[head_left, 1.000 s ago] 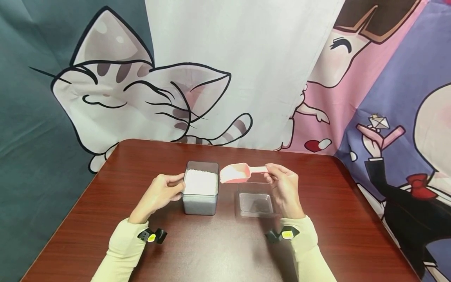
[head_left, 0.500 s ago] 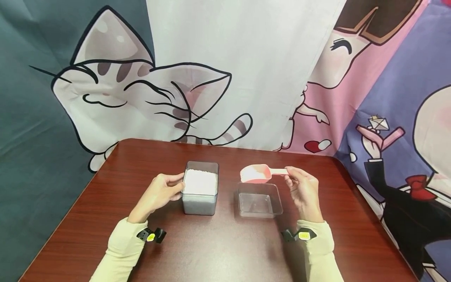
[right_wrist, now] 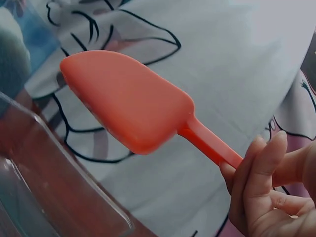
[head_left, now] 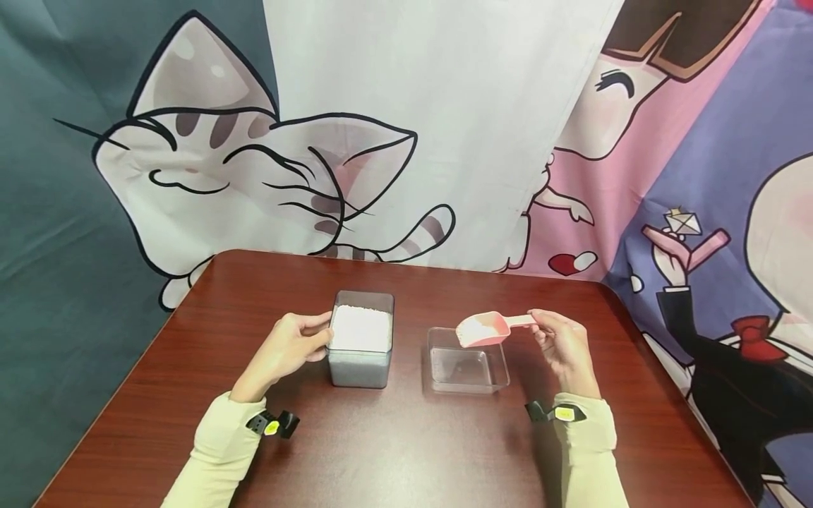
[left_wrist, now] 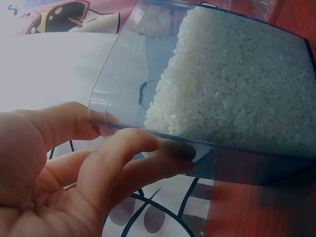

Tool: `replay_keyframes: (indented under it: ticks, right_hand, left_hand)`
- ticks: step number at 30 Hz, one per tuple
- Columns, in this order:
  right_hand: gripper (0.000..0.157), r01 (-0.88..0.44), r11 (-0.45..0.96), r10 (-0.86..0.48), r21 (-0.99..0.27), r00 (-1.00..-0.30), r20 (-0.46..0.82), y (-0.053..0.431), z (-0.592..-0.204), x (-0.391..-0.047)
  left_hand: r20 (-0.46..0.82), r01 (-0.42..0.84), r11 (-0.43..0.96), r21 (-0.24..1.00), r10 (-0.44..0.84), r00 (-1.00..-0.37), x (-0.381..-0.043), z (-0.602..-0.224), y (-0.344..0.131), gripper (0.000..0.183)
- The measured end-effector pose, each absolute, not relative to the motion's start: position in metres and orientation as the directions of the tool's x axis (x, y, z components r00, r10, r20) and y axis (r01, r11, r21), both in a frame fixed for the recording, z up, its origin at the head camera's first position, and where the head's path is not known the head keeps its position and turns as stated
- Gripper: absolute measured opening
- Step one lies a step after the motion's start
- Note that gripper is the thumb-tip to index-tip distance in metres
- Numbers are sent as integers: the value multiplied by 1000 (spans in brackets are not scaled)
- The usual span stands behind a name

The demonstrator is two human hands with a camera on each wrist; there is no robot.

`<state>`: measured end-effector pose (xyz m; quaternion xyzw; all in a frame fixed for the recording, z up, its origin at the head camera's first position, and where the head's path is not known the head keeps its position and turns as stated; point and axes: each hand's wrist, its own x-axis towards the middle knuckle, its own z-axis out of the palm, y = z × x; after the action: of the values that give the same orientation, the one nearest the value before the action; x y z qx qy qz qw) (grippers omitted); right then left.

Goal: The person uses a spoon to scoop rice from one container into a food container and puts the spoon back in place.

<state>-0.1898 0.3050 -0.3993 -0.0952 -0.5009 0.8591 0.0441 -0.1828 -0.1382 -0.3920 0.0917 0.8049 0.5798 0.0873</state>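
My left hand [head_left: 288, 353] holds the left side of a tall, clear bluish container [head_left: 360, 368], its fingers and thumb at the rim. White rice [left_wrist: 242, 79] fills much of it, as the left wrist view shows close up. My right hand [head_left: 564, 353] pinches the handle of a pink-orange scoop [head_left: 492, 330], which carries a heap of white rice. The scoop hangs above the back right part of a shallow clear tray [head_left: 466, 384], bowl pointing left. From the right wrist, only the underside of the scoop's bowl [right_wrist: 128, 98] shows; its rice is hidden.
A brown wooden table [head_left: 381, 451] carries both containers, with the shallow tray to the right of the tall one. Behind the table hangs a cartoon-printed cloth [head_left: 483, 127]. Dark cameras [head_left: 279, 425] are strapped to both wrists.
My right hand has carried the rice-filled scoop rightward from beside the tall container, then lowered it a little over the shallow tray. My left hand stays at the container.
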Motion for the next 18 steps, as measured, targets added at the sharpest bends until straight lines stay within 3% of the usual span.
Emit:
replay_keyframes:
  ticks: [18]
  right_hand:
    - [11, -28, -377, 184, -926, -982, -45, 308, -399, -187]
  left_hand:
    - [-40, 39, 305, 951, 249, -968, -183, -392, -138, 45]
